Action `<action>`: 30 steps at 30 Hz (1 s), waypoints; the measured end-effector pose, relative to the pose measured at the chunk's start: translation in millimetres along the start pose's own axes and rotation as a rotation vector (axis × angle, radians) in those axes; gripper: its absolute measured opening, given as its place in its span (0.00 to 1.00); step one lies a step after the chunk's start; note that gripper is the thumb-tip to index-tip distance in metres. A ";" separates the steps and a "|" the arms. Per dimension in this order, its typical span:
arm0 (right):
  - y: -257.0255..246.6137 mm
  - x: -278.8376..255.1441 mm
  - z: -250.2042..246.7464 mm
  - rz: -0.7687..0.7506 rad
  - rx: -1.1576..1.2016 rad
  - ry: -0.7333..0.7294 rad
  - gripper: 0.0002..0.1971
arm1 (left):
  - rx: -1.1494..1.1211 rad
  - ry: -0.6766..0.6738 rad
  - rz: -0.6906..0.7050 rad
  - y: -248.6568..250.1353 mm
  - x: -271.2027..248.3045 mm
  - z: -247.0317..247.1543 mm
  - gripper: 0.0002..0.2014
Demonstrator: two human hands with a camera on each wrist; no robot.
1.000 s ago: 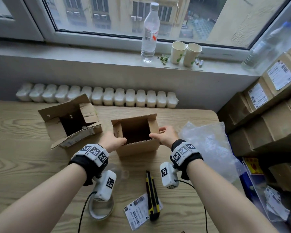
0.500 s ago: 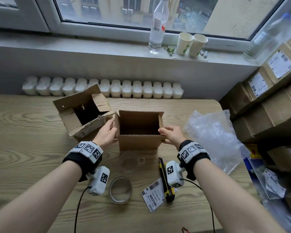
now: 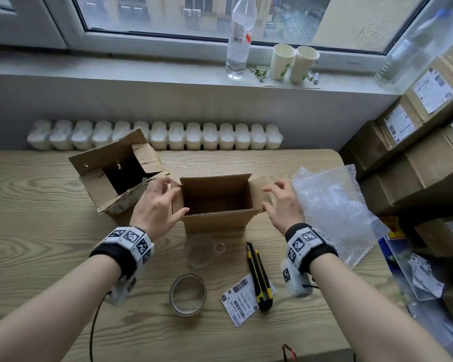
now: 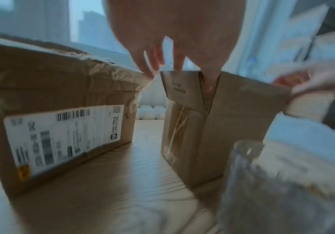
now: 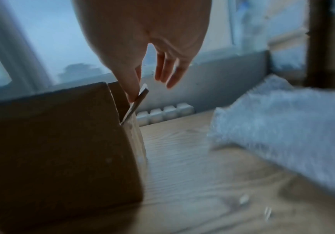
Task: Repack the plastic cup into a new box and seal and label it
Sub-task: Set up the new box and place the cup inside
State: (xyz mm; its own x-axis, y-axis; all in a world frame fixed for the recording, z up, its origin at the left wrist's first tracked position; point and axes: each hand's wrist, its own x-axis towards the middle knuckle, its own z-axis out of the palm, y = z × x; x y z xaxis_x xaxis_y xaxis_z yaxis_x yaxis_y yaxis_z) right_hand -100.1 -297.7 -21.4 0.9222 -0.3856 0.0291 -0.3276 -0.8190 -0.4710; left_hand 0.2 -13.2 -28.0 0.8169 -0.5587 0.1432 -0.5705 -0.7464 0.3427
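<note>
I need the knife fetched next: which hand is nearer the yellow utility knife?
Right. The right hand is at the new box's right flap, just beyond the utility knife. The left hand is at the box's left flap, farther from it.

Both wrist views are motion-blurred; the old box's label [image 4: 62,136] is unreadable.

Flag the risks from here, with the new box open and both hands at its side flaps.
1. The plastic cup is clear, stands right against the new box's near wall and is hard to see; sliding the box toward the person could tip it.
2. The utility knife lies beside the right hand's wrist; whether its blade is out cannot be told.
3. The left hand sits close to the old box.
</note>
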 end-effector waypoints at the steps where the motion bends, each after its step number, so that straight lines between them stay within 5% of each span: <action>1: -0.5 0.9 0.6 -0.095 -0.083 0.008 0.13 | 0.075 0.048 0.109 -0.7 -0.1 0.9 0.19; 4: -5.0 3.6 2.0 -0.158 -0.152 -0.063 0.05 | 0.138 0.053 0.273 3.6 2.3 1.8 0.14; 8: -6.7 6.5 -0.5 -0.112 -0.148 -0.103 0.15 | 0.101 -0.101 0.157 1.2 1.1 4.0 0.16; 14: -13.7 6.4 -15.3 -0.007 -0.185 -0.339 0.34 | -0.026 -0.331 0.003 -2.1 3.7 3.6 0.35; 18: -16.7 2.0 -17.4 0.019 -0.160 -0.412 0.37 | -0.063 -0.497 -0.069 -0.7 5.9 -1.5 0.59; 22: -15.4 -5.5 -9.7 0.033 -0.149 -0.490 0.42 | 0.003 -0.532 -0.074 7.3 6.9 -1.3 0.60; 30: -9.7 -8.2 8.2 0.056 -0.151 -0.413 0.47 | 0.085 -0.544 -0.070 18.2 16.0 -4.2 0.70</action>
State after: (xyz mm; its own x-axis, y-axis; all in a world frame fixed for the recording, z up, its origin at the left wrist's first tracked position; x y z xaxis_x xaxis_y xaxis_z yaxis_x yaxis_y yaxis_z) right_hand -102.8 -283.1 -24.3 0.8968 -0.2540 -0.3623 -0.3774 -0.8665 -0.3267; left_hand 3.2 -34.2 -15.6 0.7045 -0.5963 -0.3849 -0.5400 -0.8023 0.2544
